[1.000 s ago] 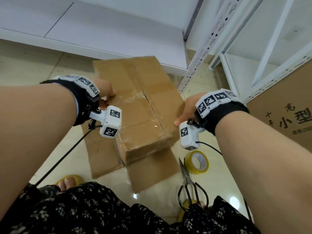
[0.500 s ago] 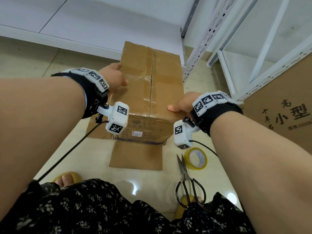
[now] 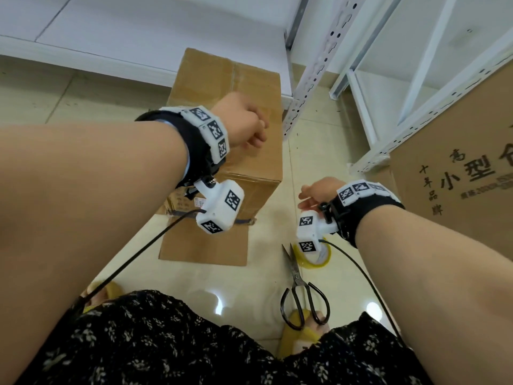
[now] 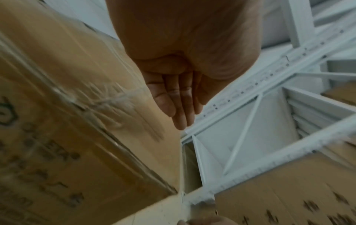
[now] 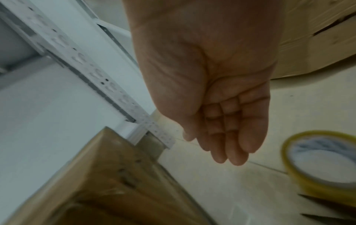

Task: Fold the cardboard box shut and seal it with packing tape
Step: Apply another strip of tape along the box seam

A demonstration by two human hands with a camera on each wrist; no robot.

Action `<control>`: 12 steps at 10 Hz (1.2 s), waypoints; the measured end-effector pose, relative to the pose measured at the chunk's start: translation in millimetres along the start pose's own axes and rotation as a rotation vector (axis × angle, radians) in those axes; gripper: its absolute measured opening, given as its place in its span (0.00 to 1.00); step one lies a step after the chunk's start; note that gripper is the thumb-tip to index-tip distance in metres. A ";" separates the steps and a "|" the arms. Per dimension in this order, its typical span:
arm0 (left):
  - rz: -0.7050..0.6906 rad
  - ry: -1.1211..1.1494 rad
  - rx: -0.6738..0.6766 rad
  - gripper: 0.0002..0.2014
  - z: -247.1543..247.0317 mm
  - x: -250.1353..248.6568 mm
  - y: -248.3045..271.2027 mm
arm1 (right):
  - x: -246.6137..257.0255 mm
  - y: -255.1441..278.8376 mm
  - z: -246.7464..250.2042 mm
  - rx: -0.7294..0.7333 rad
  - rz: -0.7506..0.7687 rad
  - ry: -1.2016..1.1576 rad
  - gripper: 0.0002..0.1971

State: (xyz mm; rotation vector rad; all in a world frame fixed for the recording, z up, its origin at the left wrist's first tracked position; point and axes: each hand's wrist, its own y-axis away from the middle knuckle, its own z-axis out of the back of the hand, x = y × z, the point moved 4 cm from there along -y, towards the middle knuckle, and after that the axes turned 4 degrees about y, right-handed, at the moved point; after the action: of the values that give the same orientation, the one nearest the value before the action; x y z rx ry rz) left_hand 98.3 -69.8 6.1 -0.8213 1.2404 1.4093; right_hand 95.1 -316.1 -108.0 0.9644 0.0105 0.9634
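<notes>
Honestly, both hands are empty and relaxed — left hand over the cardboard box, right hand above the tape roll — flaps could spring open unheld.

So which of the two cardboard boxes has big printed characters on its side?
The large box at far right by the white shelving; the smaller box under the left hand shows plain cardboard on top.
</notes>
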 end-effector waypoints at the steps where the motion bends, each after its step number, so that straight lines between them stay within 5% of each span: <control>1: -0.014 -0.038 0.103 0.09 -37.0 -7.5 -0.3 | -41.4 -4.8 0.4 0.040 -0.074 0.058 0.18; 2: -0.034 -0.149 0.181 0.12 -71.6 -8.6 -3.6 | -78.6 -6.3 -6.8 0.101 -0.141 0.095 0.14; 4: -0.056 -0.300 0.317 0.14 -125.9 -8.5 -9.4 | -137.9 -23.9 -39.0 0.154 -0.191 0.276 0.22; 6: -0.015 -0.329 0.347 0.14 -149.0 -1.2 -15.7 | -186.2 -82.9 -84.3 0.199 -0.099 0.831 0.35; 8: 0.032 -0.335 0.338 0.14 -149.8 4.2 -21.0 | -211.2 -128.1 -93.1 0.252 0.013 1.042 0.38; 10: 0.104 -0.246 0.279 0.13 -129.0 -5.1 -20.4 | -107.3 6.7 -12.7 0.124 -0.042 1.038 0.15; 12: 0.150 -0.088 0.176 0.13 -92.4 -25.2 -6.8 | -101.8 -73.8 46.8 0.085 0.058 0.999 0.24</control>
State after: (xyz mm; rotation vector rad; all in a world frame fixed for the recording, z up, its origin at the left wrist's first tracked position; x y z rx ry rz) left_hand 98.2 -165.9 6.8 -0.5499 1.3588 1.4159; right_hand 103.2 -434.4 -170.9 0.4764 0.8679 1.4215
